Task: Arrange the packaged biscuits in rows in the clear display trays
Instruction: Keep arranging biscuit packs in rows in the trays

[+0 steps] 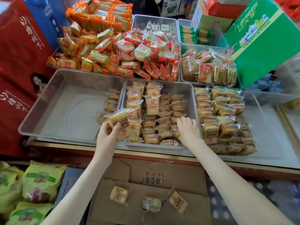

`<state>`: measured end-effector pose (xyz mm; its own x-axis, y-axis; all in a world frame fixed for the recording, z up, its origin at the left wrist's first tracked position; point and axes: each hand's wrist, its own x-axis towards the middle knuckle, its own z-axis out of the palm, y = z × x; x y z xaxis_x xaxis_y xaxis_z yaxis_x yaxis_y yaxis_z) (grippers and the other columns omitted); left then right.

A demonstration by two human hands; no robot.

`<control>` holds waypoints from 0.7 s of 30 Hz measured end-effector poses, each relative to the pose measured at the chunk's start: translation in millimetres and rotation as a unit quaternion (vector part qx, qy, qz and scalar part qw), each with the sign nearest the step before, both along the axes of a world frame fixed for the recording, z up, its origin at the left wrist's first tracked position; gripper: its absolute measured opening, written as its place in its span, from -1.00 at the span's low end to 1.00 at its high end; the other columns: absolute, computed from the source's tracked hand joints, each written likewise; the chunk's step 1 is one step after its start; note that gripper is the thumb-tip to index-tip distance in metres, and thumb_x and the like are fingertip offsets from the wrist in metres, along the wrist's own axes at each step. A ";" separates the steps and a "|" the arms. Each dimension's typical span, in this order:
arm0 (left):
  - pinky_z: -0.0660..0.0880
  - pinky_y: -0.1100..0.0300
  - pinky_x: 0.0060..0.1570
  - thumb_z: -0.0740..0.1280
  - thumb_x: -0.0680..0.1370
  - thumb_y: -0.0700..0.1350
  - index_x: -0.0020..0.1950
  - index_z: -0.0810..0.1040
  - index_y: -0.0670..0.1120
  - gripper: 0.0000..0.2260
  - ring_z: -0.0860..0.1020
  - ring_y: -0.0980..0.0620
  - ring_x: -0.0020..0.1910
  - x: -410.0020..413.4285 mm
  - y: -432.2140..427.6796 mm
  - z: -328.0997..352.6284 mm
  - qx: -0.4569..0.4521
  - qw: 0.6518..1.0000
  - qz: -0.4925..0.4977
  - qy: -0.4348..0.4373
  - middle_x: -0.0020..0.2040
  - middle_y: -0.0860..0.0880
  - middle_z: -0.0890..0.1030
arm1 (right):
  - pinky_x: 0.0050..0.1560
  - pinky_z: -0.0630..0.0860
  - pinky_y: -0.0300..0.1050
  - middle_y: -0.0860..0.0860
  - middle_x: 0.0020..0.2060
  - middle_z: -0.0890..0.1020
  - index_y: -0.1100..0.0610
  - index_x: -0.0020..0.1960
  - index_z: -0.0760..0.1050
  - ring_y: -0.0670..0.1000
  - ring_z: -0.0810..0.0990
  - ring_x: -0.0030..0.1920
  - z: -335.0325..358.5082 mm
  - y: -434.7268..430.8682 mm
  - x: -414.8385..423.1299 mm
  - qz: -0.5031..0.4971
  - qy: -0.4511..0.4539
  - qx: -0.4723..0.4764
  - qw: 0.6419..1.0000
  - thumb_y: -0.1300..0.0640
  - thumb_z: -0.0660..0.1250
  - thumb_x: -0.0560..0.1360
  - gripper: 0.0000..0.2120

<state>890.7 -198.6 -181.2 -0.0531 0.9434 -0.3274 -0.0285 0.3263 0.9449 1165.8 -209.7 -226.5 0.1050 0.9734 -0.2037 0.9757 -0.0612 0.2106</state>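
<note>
Nearest me, below both hands, an opened cardboard box [162,176] lies flat with three loose packets [119,194] on its flaps. Just beyond it, the left hand [108,133] curls fingers and thumb round a biscuit packet [118,118], lifted and tilted askew to the rows. It may be two packets stacked; I cannot tell. It hangs over the wall shared by the left tray [65,101] and the middle tray [189,90].

To the right of it, the right hand [189,129] lies with fingers straight and flat on the packets at the middle tray's near right, gripping nothing. What sits under its palm is hidden.

The rows run away from the hands, so to my eye the held packet needs turning square before it goes down. The left hand is the nearer one to the middle tray's left row and to the short column [112,101] against the left tray's right wall.

Right of the right hand, the right tray [267,127] is part-filled. Farther back, heaped orange packets [97,30] blur together, their print unreadable.
</note>
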 end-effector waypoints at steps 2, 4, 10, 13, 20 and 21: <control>0.49 0.25 -0.06 0.27 0.63 -0.10 0.08 0.49 0.02 -0.95 0.60 0.03 0.08 1.1 -2.0 -3.4 0.002 1.000 -0.008 0.006 0.09 -0.06 0.62 | 0.52 -0.04 0.14 0.19 0.54 0.06 0.14 0.58 -0.14 0.17 0.02 0.54 -3.4 5.9 0.3 0.021 -0.032 -0.040 0.998 0.22 0.35 0.49 -0.15; 0.50 0.25 -0.06 0.27 0.63 -0.10 0.04 0.49 0.03 -0.96 0.60 0.01 0.09 1.2 -4.2 -6.0 0.007 1.000 -0.017 0.009 0.10 -0.09 0.62 | 0.53 -0.15 0.15 0.18 0.57 -0.05 0.13 0.57 -0.31 0.16 -0.10 0.56 -11.2 11.1 0.4 0.025 -0.044 -0.082 0.995 0.17 0.30 0.54 -0.11; 0.53 0.25 -0.05 0.27 0.63 -0.12 0.08 0.50 0.00 -0.93 0.61 0.03 0.10 -3.6 -10.0 -5.1 0.024 0.999 -0.028 0.009 0.11 -0.09 0.62 | 0.53 -0.12 0.19 0.19 0.56 -0.05 0.17 0.55 -0.37 0.18 -0.10 0.56 -17.1 17.5 0.8 0.031 -0.061 -0.102 0.992 0.13 0.24 0.58 -0.14; 0.55 0.29 -0.09 0.27 0.63 -0.12 0.14 0.51 -0.03 -0.89 0.62 0.06 0.09 -6.5 -11.8 0.5 0.017 1.000 -0.026 0.001 0.11 -0.05 0.63 | 0.52 -0.14 0.23 0.17 0.57 -0.06 0.14 0.55 -0.36 0.17 -0.11 0.56 -6.5 17.2 -0.6 0.026 -0.043 -0.116 0.992 0.13 0.34 0.52 -0.04; 0.54 0.03 0.12 0.32 0.59 -0.05 0.16 0.58 -0.04 -0.83 0.65 -0.01 0.05 -20.0 -12.4 36.5 -0.040 0.974 -0.223 0.027 0.04 -0.05 0.69 | 0.43 0.24 -0.03 -0.01 0.50 0.25 0.02 0.55 0.15 0.02 0.26 0.47 93.9 7.2 -38.1 -0.049 0.356 -0.036 0.932 -0.01 0.29 0.58 -0.40; 0.56 0.05 0.06 0.33 0.59 -0.06 0.15 0.59 -0.03 -0.84 0.65 0.01 0.02 -21.4 -12.8 44.0 -0.038 0.961 -0.272 0.037 0.03 -0.05 0.69 | 0.35 0.34 -0.13 -0.07 0.42 0.37 -0.03 0.50 0.25 -0.07 0.38 0.37 111.0 0.6 -51.1 -0.042 0.446 -0.039 0.893 -0.02 0.28 0.59 -0.49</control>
